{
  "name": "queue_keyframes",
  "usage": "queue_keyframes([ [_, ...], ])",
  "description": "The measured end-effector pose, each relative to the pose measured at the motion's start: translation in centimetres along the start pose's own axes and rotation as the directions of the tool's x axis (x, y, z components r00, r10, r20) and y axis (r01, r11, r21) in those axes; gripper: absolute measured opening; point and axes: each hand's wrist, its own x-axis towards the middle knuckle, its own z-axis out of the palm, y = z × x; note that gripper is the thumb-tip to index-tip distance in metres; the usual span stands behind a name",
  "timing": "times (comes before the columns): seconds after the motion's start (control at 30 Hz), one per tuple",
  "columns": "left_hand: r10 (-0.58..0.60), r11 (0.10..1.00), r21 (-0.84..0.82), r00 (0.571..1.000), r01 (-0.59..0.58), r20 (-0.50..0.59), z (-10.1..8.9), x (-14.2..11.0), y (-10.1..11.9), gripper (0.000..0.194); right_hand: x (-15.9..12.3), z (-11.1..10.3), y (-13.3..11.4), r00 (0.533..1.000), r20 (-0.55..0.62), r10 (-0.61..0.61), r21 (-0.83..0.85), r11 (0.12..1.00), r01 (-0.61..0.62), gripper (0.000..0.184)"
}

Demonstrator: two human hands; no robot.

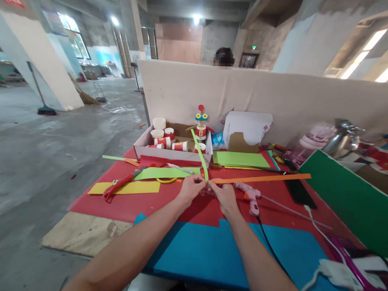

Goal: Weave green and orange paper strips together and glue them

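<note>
Nearest to the camera, a blue sheet (209,252) covers the near edge of the table, and both bare forearms reach over it toward the middle. A white power strip (336,273) with cables lies at the near right corner. Beyond the blue sheet the table (115,206) is covered in red. There the left hand (190,188) and the right hand (223,194) meet, with the fingertips almost touching each other. The left hand pinches the lower end of a green paper strip (198,152), which rises in a slant away toward the box. The right hand pinches the end of an orange paper strip (263,178), which runs to the right, nearly flat over the red surface. The two strip ends come together between the fingers. Just beside the right hand lies a pink glue gun (251,198), and a black phone (299,192) is a little farther right. To the left lie red scissors (119,184) on a yellow sheet (129,188), near the left edge. Farther back stands a cardboard box (168,152) holding red and white paper cups (164,140), and beside it a stack of green paper (239,159). A beige partition (278,93) closes the far edge, and a person's head shows above it.
</note>
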Motion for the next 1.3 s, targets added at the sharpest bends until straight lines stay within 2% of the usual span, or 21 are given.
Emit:
queue_keyframes([
  [0.2, -0.008, 1.0, 0.02, 1.0, 0.008, -0.003, 0.0, 0.2, -0.1, 0.014, 0.0, 0.0, -0.1, 0.999, -0.027, -0.021, -0.039, 0.999, 0.02, 0.018],
  [0.47, 0.002, 1.0, 0.022, 1.0, -0.001, -0.015, -0.1, 0.4, -0.4, 0.014, 0.4, -0.5, 0.3, 0.981, -0.017, -0.195, -0.304, 0.935, 0.18, 0.02],
  [0.7, -0.018, 1.0, 0.008, 1.0, 0.018, -0.017, -0.1, 0.3, -0.1, 0.014, 0.2, -0.5, 0.0, 0.982, -0.009, -0.191, -0.341, 0.923, 0.177, 0.025],
  [0.8, -0.027, 1.0, -0.006, 1.0, 0.027, -0.005, 0.0, 0.3, -0.2, 0.015, 0.1, -0.4, -0.3, 0.969, 0.005, -0.246, -0.464, 0.858, 0.22, 0.023],
  [0.93, -0.016, 0.999, -0.029, 1.0, 0.016, -0.001, 0.0, 0.5, -0.7, 0.016, -0.2, -0.1, -0.8, 0.932, 0.005, -0.363, -0.642, 0.713, 0.281, 0.019],
  [1.07, -0.035, 0.996, -0.08, 0.999, 0.034, -0.008, -0.2, 0.8, -0.8, 0.02, -0.5, 0.4, -0.9, 0.904, 0.013, -0.427, -0.681, 0.659, 0.321, 0.018],
  [1.17, -0.052, 0.992, -0.115, 0.998, 0.049, -0.022, -0.3, 0.9, -0.6, 0.023, -0.3, 0.2, -0.6, 0.922, 0.015, -0.387, -0.636, 0.708, 0.308, 0.016],
  [1.3, -0.076, 0.988, -0.137, 0.997, 0.075, -0.005, -0.5, 1.0, -0.4, 0.024, 0.2, -0.4, 0.0, 0.97, 0.086, -0.226, -0.38, 0.893, 0.242, 0.018],
])
